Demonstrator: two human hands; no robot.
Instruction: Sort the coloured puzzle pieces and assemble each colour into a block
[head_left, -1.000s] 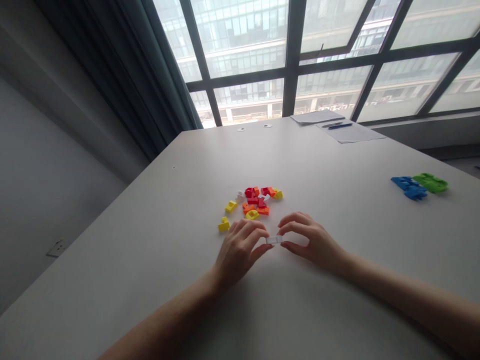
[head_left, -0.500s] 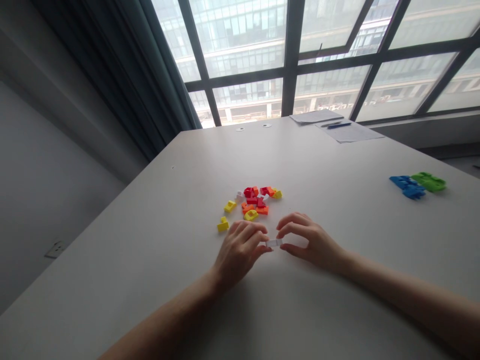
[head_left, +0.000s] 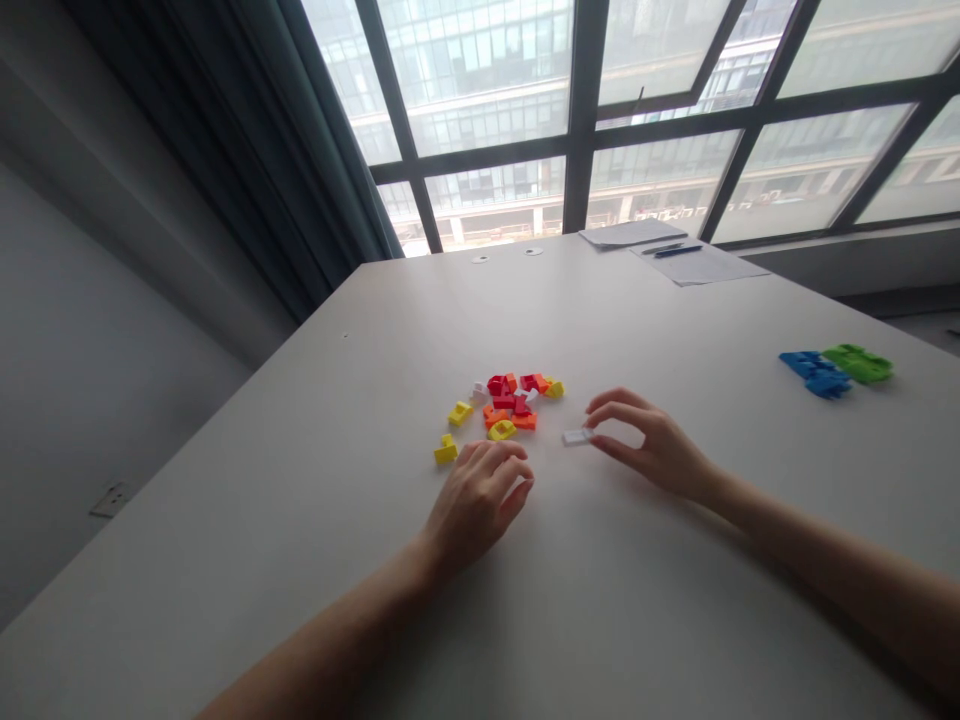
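Observation:
My right hand (head_left: 652,445) pinches a small white block (head_left: 576,437) between thumb and forefinger, just right of a loose pile of red, orange and yellow blocks (head_left: 510,405) on the white table (head_left: 300,520). My left hand (head_left: 480,500) rests on the table below the pile, fingers loosely curled and holding nothing. Two yellow blocks (head_left: 447,452) lie apart at the pile's left, just above my left hand.
A blue block cluster (head_left: 814,372) and a green one (head_left: 859,363) sit at the far right of the table. Papers (head_left: 694,265) and a pen (head_left: 677,251) lie at the far edge by the window. A dark curtain hangs at the left.
My right hand has carried the white block up and to the right, away from my left hand. My left hand has let go of it and stayed in place.

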